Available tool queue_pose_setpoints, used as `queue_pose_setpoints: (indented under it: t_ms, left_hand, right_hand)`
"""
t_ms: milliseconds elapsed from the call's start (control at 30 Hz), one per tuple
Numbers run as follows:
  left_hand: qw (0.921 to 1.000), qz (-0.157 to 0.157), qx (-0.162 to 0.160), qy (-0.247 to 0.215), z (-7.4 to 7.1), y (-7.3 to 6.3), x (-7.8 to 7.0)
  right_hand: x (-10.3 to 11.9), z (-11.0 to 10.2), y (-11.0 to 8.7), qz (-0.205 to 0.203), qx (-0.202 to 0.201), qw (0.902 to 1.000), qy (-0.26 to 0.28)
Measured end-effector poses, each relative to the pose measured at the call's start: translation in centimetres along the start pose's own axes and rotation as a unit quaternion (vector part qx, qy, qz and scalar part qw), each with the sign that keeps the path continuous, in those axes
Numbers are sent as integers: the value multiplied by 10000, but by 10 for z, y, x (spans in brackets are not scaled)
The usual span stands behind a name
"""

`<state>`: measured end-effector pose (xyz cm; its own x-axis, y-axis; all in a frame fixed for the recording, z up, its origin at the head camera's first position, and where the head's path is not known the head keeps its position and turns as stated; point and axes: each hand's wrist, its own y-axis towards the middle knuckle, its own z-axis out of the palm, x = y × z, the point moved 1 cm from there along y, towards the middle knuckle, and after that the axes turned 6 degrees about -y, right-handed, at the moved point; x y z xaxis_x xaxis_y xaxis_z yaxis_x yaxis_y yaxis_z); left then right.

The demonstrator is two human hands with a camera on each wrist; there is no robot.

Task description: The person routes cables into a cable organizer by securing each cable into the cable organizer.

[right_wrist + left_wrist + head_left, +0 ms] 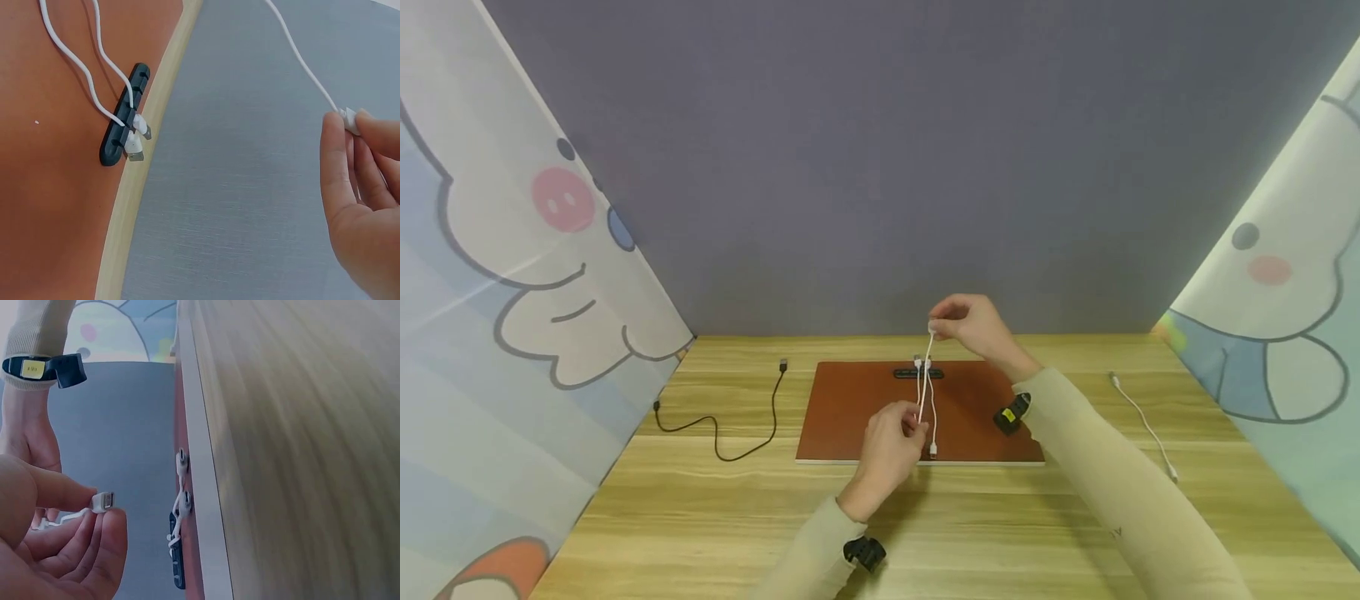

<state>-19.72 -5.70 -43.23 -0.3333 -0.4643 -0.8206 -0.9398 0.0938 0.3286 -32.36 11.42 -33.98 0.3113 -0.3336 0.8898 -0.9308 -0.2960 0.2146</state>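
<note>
A white cable (928,350) is stretched between my two hands above a brown desk mat (850,408). My left hand (889,442) pinches its lower end; in the left wrist view the connector (103,501) pokes out between thumb and fingers. Higher up and farther back, my right hand (976,323) pinches the other end, its plug (350,121) mostly covered by the fingertips. At the mat's far edge lies a black cable holder (111,150) with several slots. Two more white cables sit in neighbouring slots, their plugs (134,147) jutting past the back edge.
On the wooden table (700,517), a black cable (716,442) lies left of the mat, and another white cable (1142,417) lies to the right. A grey panel (880,167) rises behind the table, with cartoon-printed sheets (490,250) along both sides.
</note>
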Motion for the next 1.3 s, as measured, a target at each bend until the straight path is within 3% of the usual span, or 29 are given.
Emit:
queue_pose_setpoints:
  t_ms: [233,433,833,1033,1300]
  left_hand:
    - [9974,224,-327,595,-5,0,3]
    - [9944,235,-350,966,-6,2,5]
    - [9893,-42,-163,1448,-2,2,15]
    - [9872,-79,8,1591,-1,2,17]
    - [9874,-404,404,1478,1,6,14]
  right_hand:
    - [-7,10,13,144,281,9993,-190]
    - [-19,20,23,352,396,9981,-323]
    - [-41,37,33,499,566,9954,-596]
    - [-49,41,36,536,585,9919,-993]
    - [-62,47,39,445,733,9803,-1781]
